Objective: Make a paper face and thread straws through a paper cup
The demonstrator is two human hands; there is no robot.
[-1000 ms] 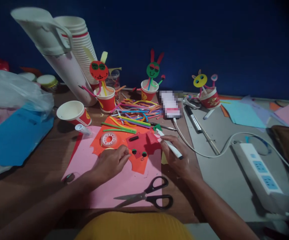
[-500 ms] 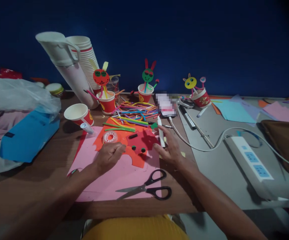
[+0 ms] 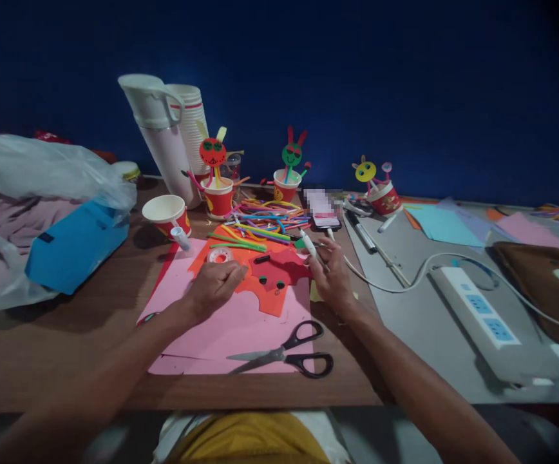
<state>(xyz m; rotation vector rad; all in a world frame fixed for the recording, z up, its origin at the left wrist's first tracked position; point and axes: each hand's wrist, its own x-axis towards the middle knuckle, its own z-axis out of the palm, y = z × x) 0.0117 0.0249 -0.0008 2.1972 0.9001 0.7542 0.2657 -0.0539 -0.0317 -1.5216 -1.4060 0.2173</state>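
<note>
My right hand [image 3: 332, 277] grips a white marker-like pen [image 3: 308, 243] between thumb and fingers, its tip tilted up and left. My left hand [image 3: 216, 283] is closed above the pink sheet [image 3: 183, 348]; whatever its fingers pinch is hidden. Between the hands lie an orange sheet [image 3: 270, 303] with cut edges and a red piece [image 3: 292, 263]. Two small dark green and black discs [image 3: 280, 285] rest there beside a black pen cap [image 3: 261, 260]. A tape roll [image 3: 220, 256] sits just behind my left hand. Black-handled scissors [image 3: 279, 354] lie near the front, blades pointing left.
Pipe cleaners [image 3: 272, 216] are heaped behind the sheets, near a phone [image 3: 322, 209]. Three decorated cups, one with a green rabbit figure [image 3: 292, 154], stand at the back. A thermos [image 3: 163, 145] and an uncapped paper cup [image 3: 166, 212] are left; a power strip [image 3: 477, 309] lies right.
My right hand has closed round the white pen, which was more upright and now leans left. My left hand remains closed. The whole view has shifted slightly.
</note>
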